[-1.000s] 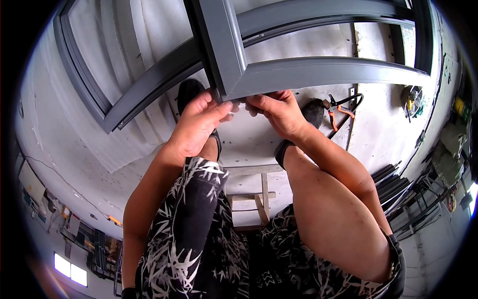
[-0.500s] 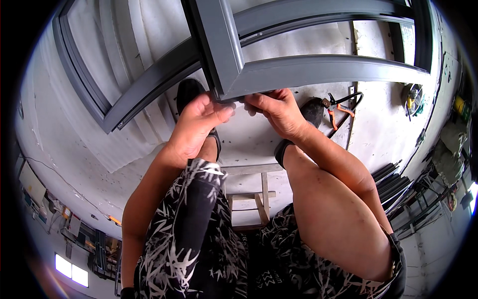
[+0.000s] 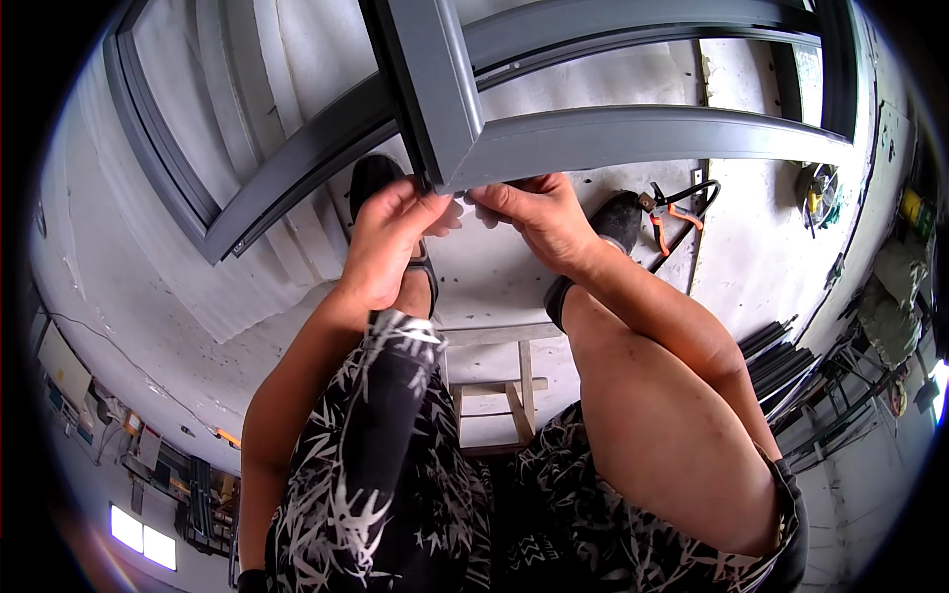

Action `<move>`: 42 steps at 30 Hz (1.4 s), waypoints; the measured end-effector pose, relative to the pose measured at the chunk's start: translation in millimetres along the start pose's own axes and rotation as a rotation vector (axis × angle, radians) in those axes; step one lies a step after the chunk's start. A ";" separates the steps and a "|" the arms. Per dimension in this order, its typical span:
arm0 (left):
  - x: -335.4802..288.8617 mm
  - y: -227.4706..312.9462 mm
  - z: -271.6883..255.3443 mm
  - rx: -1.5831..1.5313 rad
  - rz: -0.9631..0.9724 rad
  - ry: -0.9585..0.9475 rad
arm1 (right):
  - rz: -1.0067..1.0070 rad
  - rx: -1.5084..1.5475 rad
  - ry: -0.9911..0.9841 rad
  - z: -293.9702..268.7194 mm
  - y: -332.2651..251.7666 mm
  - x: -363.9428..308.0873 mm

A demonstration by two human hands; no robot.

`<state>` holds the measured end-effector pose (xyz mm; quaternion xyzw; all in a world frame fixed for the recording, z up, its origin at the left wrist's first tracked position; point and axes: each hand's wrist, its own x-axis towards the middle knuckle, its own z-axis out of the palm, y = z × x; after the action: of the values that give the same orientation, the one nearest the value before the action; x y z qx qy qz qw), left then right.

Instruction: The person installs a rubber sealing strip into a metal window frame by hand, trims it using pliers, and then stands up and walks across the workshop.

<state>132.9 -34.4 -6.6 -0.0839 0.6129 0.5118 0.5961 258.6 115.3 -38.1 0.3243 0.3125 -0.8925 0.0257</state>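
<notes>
A grey metal frame (image 3: 633,133) with a mitred corner (image 3: 457,163) juts toward me at the top centre. Just below that corner, my left hand (image 3: 388,237) is closed, its thumb against the left side of the corner and its fingertips showing beneath. On the other side, my right hand (image 3: 554,225) is closed with bent fingers; its thumb lies along the frame's lower edge, and some fingers are hidden under it. Whether a small piece is also between the fingertips cannot be seen. A second grey frame (image 3: 222,203) lies behind, to the left.
Orange-handled pliers (image 3: 680,219) lie on the floor beside my right shoe (image 3: 619,219). A wooden stool (image 3: 497,336) shows between my legs. Dark metal lengths (image 3: 781,358) are stacked at the right. A roll-like object (image 3: 819,193) sits at the far right, and a cable (image 3: 129,364) runs along the left.
My left hand has shifted slightly up and right, its thumb now higher against the corner. The right fingers have drawn a little closer to the left ones. The frame looks almost unmoved.
</notes>
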 end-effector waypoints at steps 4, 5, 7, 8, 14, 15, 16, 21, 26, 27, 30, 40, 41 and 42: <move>3.3 -2.3 -3.2 -0.019 0.002 -0.005 | 0.021 0.030 0.017 5.3 -1.2 3.0; 2.8 -1.2 -3.0 -0.032 0.001 -0.001 | 0.025 0.038 0.019 6.6 -0.8 3.4; 4.5 -2.2 -1.5 -0.048 0.000 -0.001 | -0.005 0.033 0.037 6.7 3.1 3.6; 6.0 -4.0 -1.1 -0.040 0.022 0.000 | -0.038 0.029 0.053 6.7 5.5 3.7; 7.7 -4.7 -1.4 0.044 0.066 0.031 | -0.053 0.064 0.069 7.4 8.2 2.5; 7.3 -5.4 -2.5 0.049 0.066 0.049 | -0.056 0.065 0.072 8.1 6.7 2.3; 6.7 -5.0 -3.4 0.052 0.067 0.046 | -0.038 0.044 0.060 9.5 3.7 2.0; 4.9 -1.5 -1.7 0.044 0.049 0.013 | -0.041 0.029 0.066 0.3 1.9 0.0; 7.6 -1.8 -0.8 0.039 0.032 -0.013 | -0.077 0.025 0.095 -6.2 -1.4 -4.1; 6.6 1.0 0.5 0.030 0.035 -0.003 | -0.081 0.027 0.097 -5.5 -1.8 -4.3; 5.6 1.9 2.7 0.001 0.025 -0.002 | -0.071 0.039 0.085 -5.5 -3.0 -3.9; 17.7 -1.4 18.0 -0.174 0.007 -0.094 | -0.046 0.070 0.122 -13.5 -12.5 -11.1; 17.8 0.4 18.4 -0.172 0.006 -0.092 | -0.045 0.072 0.121 -12.5 -12.3 -10.0; 18.9 1.8 20.1 -0.166 -0.005 -0.080 | -0.065 0.065 0.141 -12.6 -11.8 -10.0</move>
<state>139.4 -9.4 -16.4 -0.1141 0.5439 0.5622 0.6125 270.6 130.4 -33.3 0.3768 0.2950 -0.8774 -0.0359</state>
